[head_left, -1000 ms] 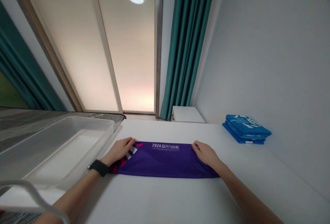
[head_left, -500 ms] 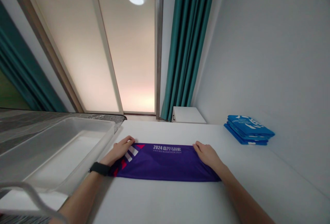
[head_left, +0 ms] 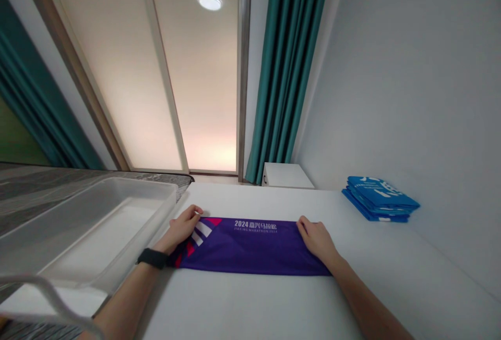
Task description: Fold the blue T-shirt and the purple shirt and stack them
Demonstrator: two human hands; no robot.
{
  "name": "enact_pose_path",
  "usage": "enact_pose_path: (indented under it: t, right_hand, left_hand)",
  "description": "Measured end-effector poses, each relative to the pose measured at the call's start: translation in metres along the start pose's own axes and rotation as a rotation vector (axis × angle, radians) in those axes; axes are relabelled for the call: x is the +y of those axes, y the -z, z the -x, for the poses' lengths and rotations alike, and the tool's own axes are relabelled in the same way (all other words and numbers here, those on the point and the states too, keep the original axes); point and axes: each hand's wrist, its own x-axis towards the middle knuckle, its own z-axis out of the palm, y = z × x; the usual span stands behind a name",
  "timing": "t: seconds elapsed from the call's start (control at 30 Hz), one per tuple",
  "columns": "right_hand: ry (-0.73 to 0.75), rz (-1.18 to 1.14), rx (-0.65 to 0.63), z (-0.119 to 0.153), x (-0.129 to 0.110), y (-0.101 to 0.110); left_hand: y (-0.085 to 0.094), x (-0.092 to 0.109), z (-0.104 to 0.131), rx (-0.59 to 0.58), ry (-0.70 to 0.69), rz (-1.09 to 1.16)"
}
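A folded purple marathon shirt [head_left: 254, 251] lies as a wide, flat strip on the white table [head_left: 242, 303]. White lettering with "2024" runs along its far edge, and red and white shapes mark its left end. My left hand [head_left: 185, 229], with a black band on the wrist, has its fingers closed on the far left corner. At the far right corner, my right hand [head_left: 315, 235] pinches the cloth between thumb and fingers. The forearms and hands cover parts of both short ends.
Left of the table stands a translucent plastic bin [head_left: 156, 194]. A stack of folded blue garments [head_left: 381, 199] rests at the right by the wall. Beyond the table's far edge is a small white cabinet [head_left: 287, 174]. A grey curved tube [head_left: 50, 298] crosses the lower left corner.
The view has shifted very slightly. Both hands keep their hold on the purple shirt's far corners, and the cloth's right end has drawn in a little.
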Motion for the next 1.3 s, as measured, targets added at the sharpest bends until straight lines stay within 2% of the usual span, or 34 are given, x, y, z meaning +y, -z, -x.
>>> enact_pose_path:
  t: [0.17, 0.27, 0.47, 0.67, 0.93, 1.03, 1.17, 1.3]
  right_hand:
    - [0.012, -0.05, 0.006, 0.0, 0.006, -0.006]
    - [-0.004, -0.031, -0.029, 0.0, 0.005, -0.004]
    - [-0.026, -0.027, -0.063, 0.001, -0.003, 0.007]
    - [-0.015, -0.103, -0.084, 0.001, 0.002, 0.004]
    - [-0.061, -0.148, -0.031, 0.002, 0.001, 0.003]
    - [-0.11, -0.099, -0.006, 0.002, -0.003, 0.012]
    - [-0.2, 0.025, -0.035, 0.0, -0.006, 0.022]
    - [-0.187, -0.174, -0.045, -0.008, -0.001, 0.018]
  left_hand:
    - [-0.01, -0.014, -0.005, -0.03, -0.126, -0.137]
    - [-0.012, -0.013, -0.002, -0.035, -0.188, -0.224]
    - [-0.008, -0.003, 0.003, -0.036, -0.22, -0.271]
    - [-0.014, -0.012, -0.003, -0.038, -0.234, -0.319]
    - [-0.013, -0.015, 0.0, 0.0, -0.299, -0.405]
    - [-0.012, -0.013, 0.001, -0.008, -0.294, -0.404]
    - [-0.011, -0.01, 0.002, -0.013, -0.283, -0.37]
    - [-0.011, -0.01, 0.001, -0.015, -0.282, -0.359]
